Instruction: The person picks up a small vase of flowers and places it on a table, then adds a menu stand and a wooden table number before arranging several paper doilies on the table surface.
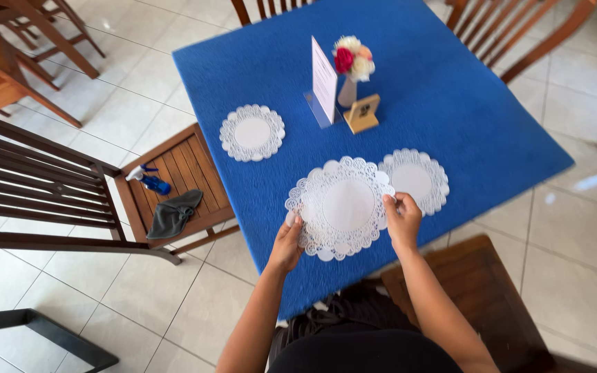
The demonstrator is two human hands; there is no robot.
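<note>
Holding the large doily [343, 207] at lower centre, left hand [287, 243] and right hand [402, 220] pinch its edges; uneven pull could tear the lace or overlap the neighbouring small doily [417, 178].

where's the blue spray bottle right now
In the head view the blue spray bottle lies on the seat of the wooden chair left of the blue table, just above the grey cloth.
</note>
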